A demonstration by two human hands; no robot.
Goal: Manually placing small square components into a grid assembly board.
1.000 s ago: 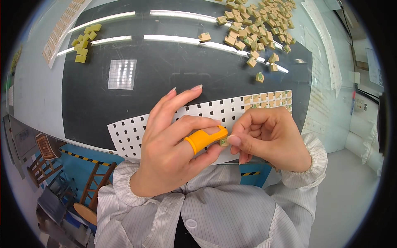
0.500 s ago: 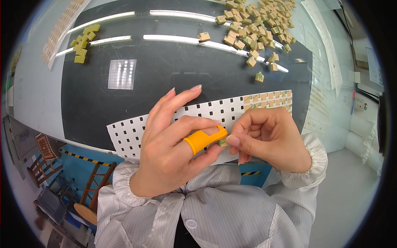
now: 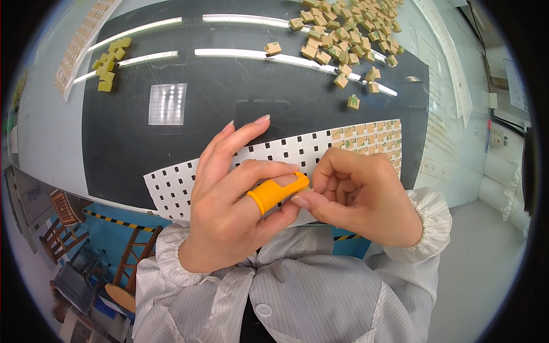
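A yellow finger sleeve (image 3: 273, 193) sits on the index finger of my left hand (image 3: 223, 214). The left thumb presses toward its tip, around a small tan-and-green block that the fingertips now hide; the other fingers are stretched. My right hand (image 3: 374, 200) meets it there, its thumb and curled index finger pinching at the sleeve's tip. What the right fingers grip is too small to make out. Beneath both hands lies a white sheet (image 3: 309, 153) punched with rows of dark square holes. Rows of tan blocks (image 3: 372, 138) fill the sheet's right end.
Loose tan-and-green blocks (image 3: 349, 40) are heaped at the far right of the black mat, one block (image 3: 353, 102) lying nearer. Yellow blocks (image 3: 107, 71) cluster at far left, by a clear gridded square (image 3: 167, 104). A block-filled strip (image 3: 80, 54) lies at the left edge.
My right thumb has shifted left, nearer the left thumb, and the small block between the fingertips has gone out of sight. The whole view has shifted slightly.
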